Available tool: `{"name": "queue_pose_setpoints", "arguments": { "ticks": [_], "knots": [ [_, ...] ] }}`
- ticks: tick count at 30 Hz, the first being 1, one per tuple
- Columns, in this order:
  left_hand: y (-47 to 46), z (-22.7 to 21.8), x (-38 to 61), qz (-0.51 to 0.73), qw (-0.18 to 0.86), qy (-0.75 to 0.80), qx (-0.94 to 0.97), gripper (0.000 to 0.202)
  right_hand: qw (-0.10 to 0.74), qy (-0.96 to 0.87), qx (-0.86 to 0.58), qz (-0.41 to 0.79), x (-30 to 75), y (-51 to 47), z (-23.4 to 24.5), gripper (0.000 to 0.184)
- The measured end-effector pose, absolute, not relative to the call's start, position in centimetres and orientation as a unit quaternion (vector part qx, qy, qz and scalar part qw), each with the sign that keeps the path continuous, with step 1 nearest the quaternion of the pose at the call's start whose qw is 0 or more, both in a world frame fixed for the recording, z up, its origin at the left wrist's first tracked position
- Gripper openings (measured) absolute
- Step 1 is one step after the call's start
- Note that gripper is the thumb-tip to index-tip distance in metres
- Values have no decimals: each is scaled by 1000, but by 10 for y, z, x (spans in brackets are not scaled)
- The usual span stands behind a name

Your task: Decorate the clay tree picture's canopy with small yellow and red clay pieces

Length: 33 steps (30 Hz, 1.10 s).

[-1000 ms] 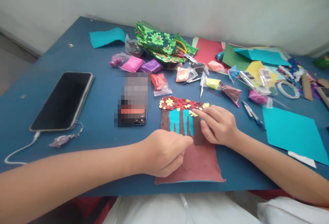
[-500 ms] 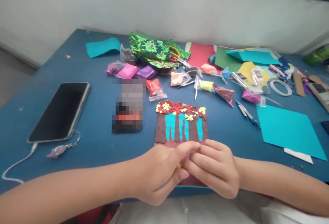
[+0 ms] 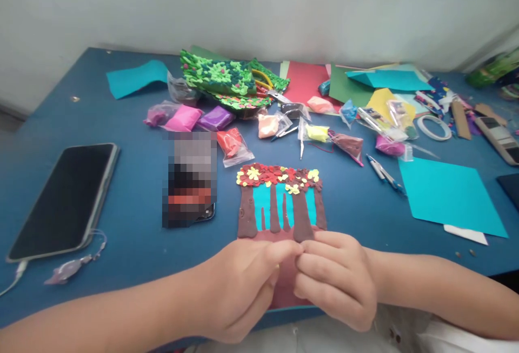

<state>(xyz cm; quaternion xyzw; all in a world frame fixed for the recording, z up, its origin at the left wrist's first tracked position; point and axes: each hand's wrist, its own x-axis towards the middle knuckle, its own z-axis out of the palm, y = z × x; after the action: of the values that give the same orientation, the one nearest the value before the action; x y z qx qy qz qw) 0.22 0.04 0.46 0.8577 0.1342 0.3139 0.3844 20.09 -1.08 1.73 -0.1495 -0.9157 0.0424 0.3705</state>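
Your left hand [image 3: 243, 285] and right hand [image 3: 336, 280] pinch fingertips together; the clay tree picture [image 3: 279, 201] lies just beyond both, equally near.

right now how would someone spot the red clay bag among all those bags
On the blue table, find the clay tree picture in front of the hands. Just up and left of its top edge lies the red clay bag, the only red one; its neighbours are purple and peach.

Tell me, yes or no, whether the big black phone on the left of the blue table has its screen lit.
No: the big black phone lies flat near the table's left edge with a dark, blank screen.
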Motion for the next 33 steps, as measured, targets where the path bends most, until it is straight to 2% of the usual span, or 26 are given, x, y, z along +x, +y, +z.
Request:
{"name": "queue_pose_setpoints", "arguments": {
  "ticks": [2,4,6,8,11,16,22,26,33],
  "knots": [
    [5,2,1,313,331,149,878,26,371,-916,-155,18,203,-7,18,33],
    [10,0,0,287,228,138,920,23,338,-926,-165,-23,206,-5,20,36],
    [16,-1,-2,257,96,105,956,25,299,-936,-174,-64,212,-3,21,29],
    [22,-1,-4,235,12,93,968,28,289,-935,-185,-86,217,-3,19,26],
    [27,0,-7,216,0,96,972,30,299,-928,-207,-85,224,-3,13,34],
    [27,0,-8,213,-9,88,973,29,316,-919,-223,-78,227,-1,9,27],
    [23,-4,-6,169,0,100,981,26,258,-943,-200,-64,223,5,21,31],
    [21,-7,-5,141,-14,103,984,26,254,-944,-197,-79,223,6,20,34],
    [10,-14,8,201,-9,147,969,28,246,-950,-176,-77,227,6,18,34]
  ]
}}
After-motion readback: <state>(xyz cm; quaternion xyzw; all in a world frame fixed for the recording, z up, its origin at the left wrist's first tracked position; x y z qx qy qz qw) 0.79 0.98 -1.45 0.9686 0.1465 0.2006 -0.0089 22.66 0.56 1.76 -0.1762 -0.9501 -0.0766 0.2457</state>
